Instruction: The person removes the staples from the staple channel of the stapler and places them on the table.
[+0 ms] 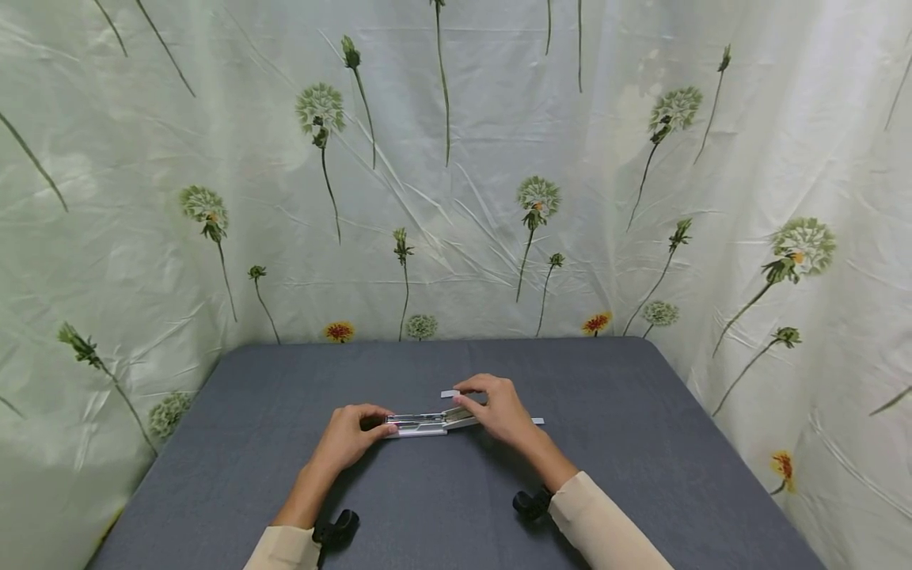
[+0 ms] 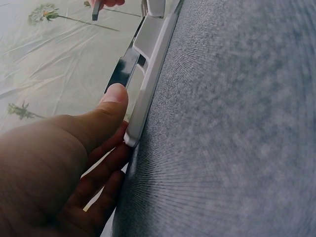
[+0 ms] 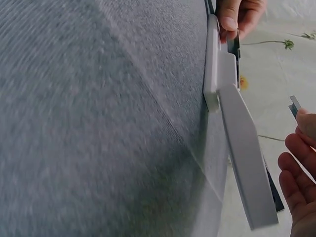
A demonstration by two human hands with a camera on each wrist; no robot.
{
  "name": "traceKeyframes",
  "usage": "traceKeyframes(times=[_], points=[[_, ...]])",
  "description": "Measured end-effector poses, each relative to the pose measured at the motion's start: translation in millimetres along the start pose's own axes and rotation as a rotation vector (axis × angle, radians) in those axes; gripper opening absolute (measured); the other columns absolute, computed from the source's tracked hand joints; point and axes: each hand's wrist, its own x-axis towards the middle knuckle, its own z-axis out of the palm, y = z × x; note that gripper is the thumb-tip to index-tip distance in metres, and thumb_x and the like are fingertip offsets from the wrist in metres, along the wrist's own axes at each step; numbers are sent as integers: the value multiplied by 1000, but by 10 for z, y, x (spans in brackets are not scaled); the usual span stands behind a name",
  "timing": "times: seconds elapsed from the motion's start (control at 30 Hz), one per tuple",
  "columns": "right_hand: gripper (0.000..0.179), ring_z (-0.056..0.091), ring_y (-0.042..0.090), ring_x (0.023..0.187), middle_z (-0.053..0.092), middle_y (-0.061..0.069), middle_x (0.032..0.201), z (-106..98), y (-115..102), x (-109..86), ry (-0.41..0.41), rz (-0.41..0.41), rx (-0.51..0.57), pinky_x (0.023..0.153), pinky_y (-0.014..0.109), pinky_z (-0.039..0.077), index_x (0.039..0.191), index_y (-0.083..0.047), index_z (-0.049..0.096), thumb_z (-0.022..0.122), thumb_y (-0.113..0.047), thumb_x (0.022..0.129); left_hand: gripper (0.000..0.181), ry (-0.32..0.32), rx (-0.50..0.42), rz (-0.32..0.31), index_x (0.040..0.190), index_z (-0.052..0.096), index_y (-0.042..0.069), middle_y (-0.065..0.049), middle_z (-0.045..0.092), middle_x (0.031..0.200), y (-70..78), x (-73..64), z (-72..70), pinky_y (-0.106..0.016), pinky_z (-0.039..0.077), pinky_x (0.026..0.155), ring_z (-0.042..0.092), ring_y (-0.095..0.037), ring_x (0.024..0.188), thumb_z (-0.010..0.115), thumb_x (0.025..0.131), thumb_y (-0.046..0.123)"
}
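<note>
A white and grey stapler [image 1: 420,432] lies opened out on the table, its metal magazine bared and its top cover [image 3: 249,163] folded back to the right. My left hand [image 1: 345,435] pinches the stapler's left end; in the left wrist view the thumb is on the dark metal part [image 2: 123,69] and the fingers are behind the base. Above the opened cover, my right hand [image 1: 502,412] holds a short strip of staples [image 1: 449,393] between thumb and fingers. The strip [image 3: 295,106] is apart from the stapler in the right wrist view.
A small pale strip [image 1: 537,421] shows just right of my right wrist. Dark grey cloth covers the table [image 1: 321,372]. A flower-printed curtain [image 1: 470,237] hangs behind it and at both sides. Black wrist mounts [image 1: 338,529] sit under the wrists.
</note>
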Motion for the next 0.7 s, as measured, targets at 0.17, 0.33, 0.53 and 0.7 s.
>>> traceKeyframes(times=[0.17,0.33,0.53,0.7], points=[[19,72,22,104,77,2,109,-99,21,-28,26,18,-5,86,50,58,110,-13,81,78,-22,93,18,-4,2,-6,98,82,26,8,78,96,1,1,-5,-40,54,87,69,-12,94,87,82,33],[18,72,19,103,77,0,108,-209,61,-61,53,28,-19,87,47,58,108,-15,81,80,-20,92,18,-2,0,-8,98,82,25,8,78,96,8,1,-5,-40,54,87,69,-12,94,88,82,32],[19,72,20,102,78,1,107,-328,118,-112,66,30,-25,88,51,56,109,-12,81,80,-20,91,18,-3,-2,-14,98,82,25,8,78,96,26,-4,-11,-40,54,88,70,-13,95,88,82,31],[18,72,21,101,78,0,107,-427,185,-170,86,46,-15,88,53,56,109,-15,81,80,-21,91,18,-6,0,-21,98,82,26,7,78,96,30,-7,-15,-40,54,87,69,-12,94,87,83,31]])
